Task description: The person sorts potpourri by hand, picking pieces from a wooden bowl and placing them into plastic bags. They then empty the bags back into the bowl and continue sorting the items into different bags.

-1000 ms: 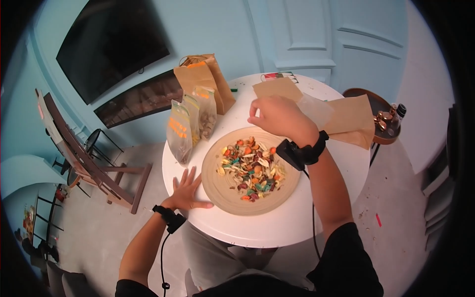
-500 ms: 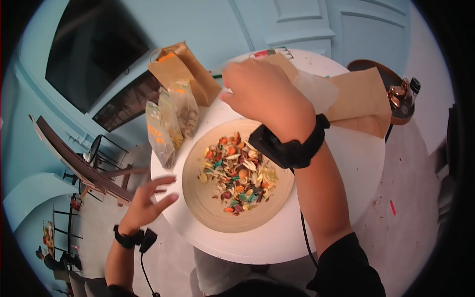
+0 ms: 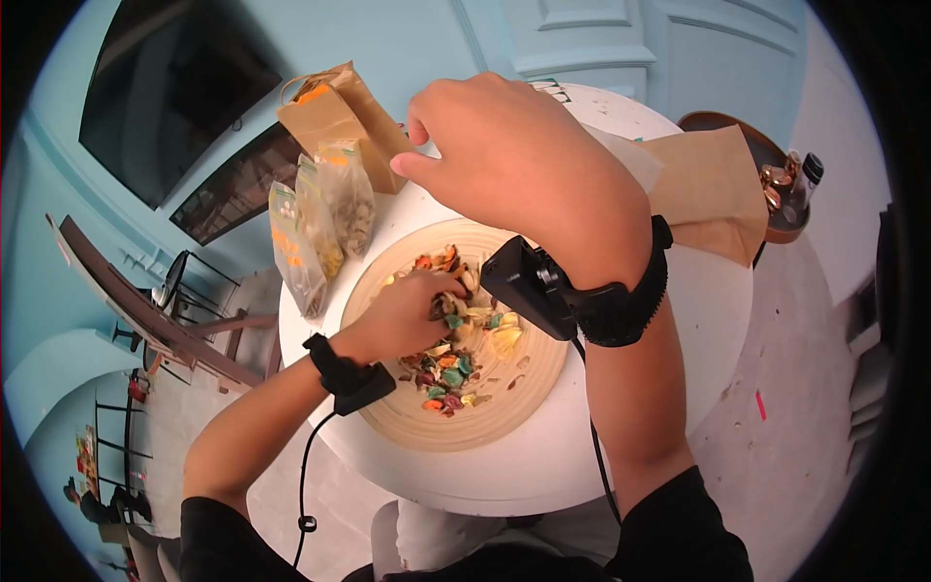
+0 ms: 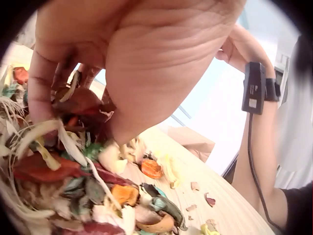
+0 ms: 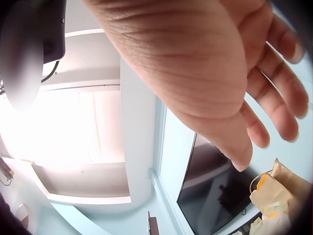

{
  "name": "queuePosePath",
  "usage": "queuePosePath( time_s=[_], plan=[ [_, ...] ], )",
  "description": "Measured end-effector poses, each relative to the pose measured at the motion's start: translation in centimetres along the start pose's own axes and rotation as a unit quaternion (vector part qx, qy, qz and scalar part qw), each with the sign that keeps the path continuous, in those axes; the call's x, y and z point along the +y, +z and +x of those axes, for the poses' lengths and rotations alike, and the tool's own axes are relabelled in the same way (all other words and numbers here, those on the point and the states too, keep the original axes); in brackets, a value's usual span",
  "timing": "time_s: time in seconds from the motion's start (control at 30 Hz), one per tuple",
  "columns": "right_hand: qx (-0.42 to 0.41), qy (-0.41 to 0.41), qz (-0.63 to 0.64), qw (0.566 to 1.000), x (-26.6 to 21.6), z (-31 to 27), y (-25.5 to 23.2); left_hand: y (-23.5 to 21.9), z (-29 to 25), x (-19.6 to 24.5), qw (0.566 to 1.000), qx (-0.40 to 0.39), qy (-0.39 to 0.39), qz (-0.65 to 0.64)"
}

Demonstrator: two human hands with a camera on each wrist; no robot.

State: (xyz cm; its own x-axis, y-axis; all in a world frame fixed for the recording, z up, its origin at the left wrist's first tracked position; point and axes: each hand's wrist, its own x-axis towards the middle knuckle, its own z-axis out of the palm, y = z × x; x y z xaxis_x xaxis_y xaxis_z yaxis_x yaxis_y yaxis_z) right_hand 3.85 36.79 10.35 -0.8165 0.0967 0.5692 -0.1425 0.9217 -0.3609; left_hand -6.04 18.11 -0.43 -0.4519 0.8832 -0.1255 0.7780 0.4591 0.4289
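Observation:
My left hand (image 3: 400, 315) is down in a heap of colourful dried potpourri (image 3: 446, 373) on a round wooden plate (image 3: 533, 393). In the left wrist view, that hand's thumb and fingers curl round some dark red and brown petals, with pale shreds and an orange piece (image 4: 152, 169) close by. My right hand (image 3: 533, 160) is raised above the far side of the plate and holds nothing. Its fingers hang loosely bent and spread apart in the right wrist view. The left hand hides part of the heap.
Several clear zip bags (image 3: 296, 257) with dried contents stand at the table's left edge, before an upright brown paper bag (image 3: 339, 121). Flat brown paper (image 3: 713, 199) lies at the right. Beyond it is a side tray (image 3: 790, 225) with a dark-capped bottle (image 3: 803, 184).
My left hand has lifted from the white table beside the plate and moved right into the potpourri, where it grips petals. The right hand has risen and come closer to the head camera.

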Motion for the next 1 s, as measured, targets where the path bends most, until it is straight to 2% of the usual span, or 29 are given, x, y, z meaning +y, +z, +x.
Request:
queuePosePath(
  time_s=[0.03,0.1,0.13,0.17,0.27,0.33,0.4,0.5,0.6,0.63,0.7,0.73,0.8,0.87,1.0],
  plan=[
    [0.035,-0.025,0.006,0.999,0.1,-0.1,0.5,-0.8,-0.4,0.2,0.995,-0.022,-0.086,-0.042],
    [0.108,-0.074,0.018,0.991,1.0,-0.5,2.0,-1.0,-0.8,-1.6,0.989,-0.007,-0.096,-0.115],
    [0.114,-0.083,0.028,0.990,1.2,-0.6,2.4,-1.1,-1.0,-2.3,0.984,-0.001,-0.100,-0.150],
    [0.122,-0.091,0.037,0.988,1.3,-0.6,2.7,-1.9,-1.6,-0.9,0.954,0.012,-0.166,-0.248],
    [0.137,-0.123,0.054,0.981,1.5,-0.7,2.7,-3.1,-2.0,-1.5,0.945,0.052,-0.171,-0.272],
    [0.104,-0.106,0.047,0.988,1.2,-0.5,2.4,-4.1,-2.3,-1.0,0.933,0.038,-0.182,-0.308],
    [0.030,-0.048,0.025,0.998,0.6,-0.2,1.7,-4.7,-2.5,-0.9,0.922,0.031,-0.176,-0.342],
    [0.033,-0.049,0.031,0.998,0.8,-0.2,1.8,-4.6,-2.6,-0.2,0.939,0.024,-0.147,-0.311],
    [0.009,-0.041,0.043,0.998,0.5,-0.3,1.4,-3.0,-3.0,-0.1,0.968,0.074,-0.058,-0.235],
    [0.002,-0.039,0.041,0.998,0.4,-0.2,1.3,-2.7,-3.2,0.3,0.978,0.104,-0.031,-0.179],
    [-0.012,-0.035,0.037,0.999,0.3,-0.1,1.3,-2.9,-3.6,0.1,0.997,0.050,0.054,-0.019],
    [-0.026,-0.029,0.042,0.998,0.1,-0.1,1.1,-2.9,-3.7,0.0,0.993,0.022,0.095,0.061],
    [-0.053,-0.017,0.049,0.997,-0.2,-0.1,0.6,-1.5,-4.3,0.4,0.995,0.004,0.057,0.079],
    [-0.034,-0.036,0.047,0.998,0.0,-0.2,0.9,-0.5,-4.7,0.8,0.991,0.014,0.028,0.129],
    [-0.026,-0.041,0.052,0.997,0.0,-0.4,0.6,-0.1,-4.5,1.3,0.987,-0.015,0.014,0.157]
  ],
)
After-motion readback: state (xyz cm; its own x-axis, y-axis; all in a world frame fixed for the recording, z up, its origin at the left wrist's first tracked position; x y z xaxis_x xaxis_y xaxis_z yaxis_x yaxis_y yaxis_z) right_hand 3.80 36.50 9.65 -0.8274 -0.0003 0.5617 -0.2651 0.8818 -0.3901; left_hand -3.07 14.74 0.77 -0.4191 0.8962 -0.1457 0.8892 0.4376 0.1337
